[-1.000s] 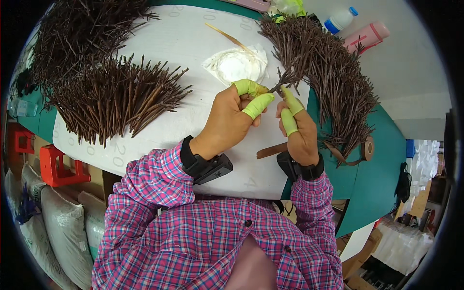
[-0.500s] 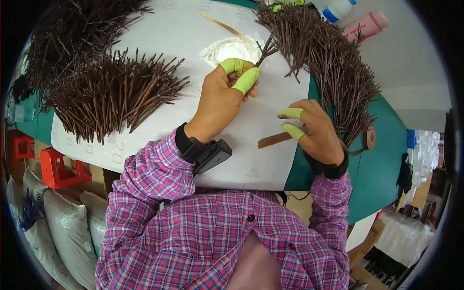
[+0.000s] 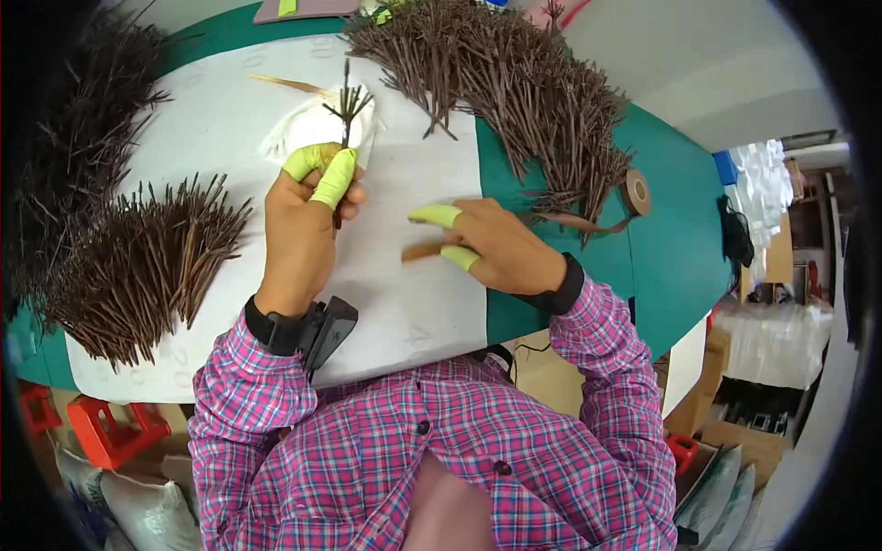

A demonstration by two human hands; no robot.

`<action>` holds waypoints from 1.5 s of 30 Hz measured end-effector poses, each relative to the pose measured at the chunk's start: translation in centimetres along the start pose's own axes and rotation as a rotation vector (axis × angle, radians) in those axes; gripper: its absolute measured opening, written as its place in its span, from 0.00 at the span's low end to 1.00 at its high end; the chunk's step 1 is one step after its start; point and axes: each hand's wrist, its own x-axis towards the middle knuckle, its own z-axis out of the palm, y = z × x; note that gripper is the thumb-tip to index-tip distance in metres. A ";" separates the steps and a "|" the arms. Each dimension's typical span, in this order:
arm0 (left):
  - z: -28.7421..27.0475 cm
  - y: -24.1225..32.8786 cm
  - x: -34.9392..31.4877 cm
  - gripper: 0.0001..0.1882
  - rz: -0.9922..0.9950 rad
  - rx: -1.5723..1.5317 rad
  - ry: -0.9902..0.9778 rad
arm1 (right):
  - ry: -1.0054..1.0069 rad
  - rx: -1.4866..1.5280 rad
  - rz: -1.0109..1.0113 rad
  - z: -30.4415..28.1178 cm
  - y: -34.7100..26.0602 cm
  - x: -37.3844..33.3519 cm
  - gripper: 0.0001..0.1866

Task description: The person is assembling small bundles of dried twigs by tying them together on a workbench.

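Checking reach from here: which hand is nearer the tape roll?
Right. The right hand is left of the tape roll, apart from it; the left hand is farther left, holding a twig.

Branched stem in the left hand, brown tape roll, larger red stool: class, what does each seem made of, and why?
Branched stem: dull, dark and thin; natural twig or plastic, the look leaves it open.
Brown tape roll: perhaps paper or cloth, matte; its loose strip bends.
Larger red stool: probably moulded plastic, smooth, evenly coloured, with openings.
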 end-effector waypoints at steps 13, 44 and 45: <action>-0.4 -0.2 -0.5 0.09 -0.071 -0.432 -0.077 | 0.385 0.136 -0.087 0.3 -1.9 0.1 0.24; -0.8 -0.2 -0.5 0.10 -0.120 -0.531 -0.310 | 0.279 -0.269 0.143 -0.6 -0.8 -5.5 0.25; -1.2 0.0 -0.7 0.10 -0.099 -0.532 -0.275 | 0.331 -0.271 0.100 -0.4 -0.9 -4.9 0.24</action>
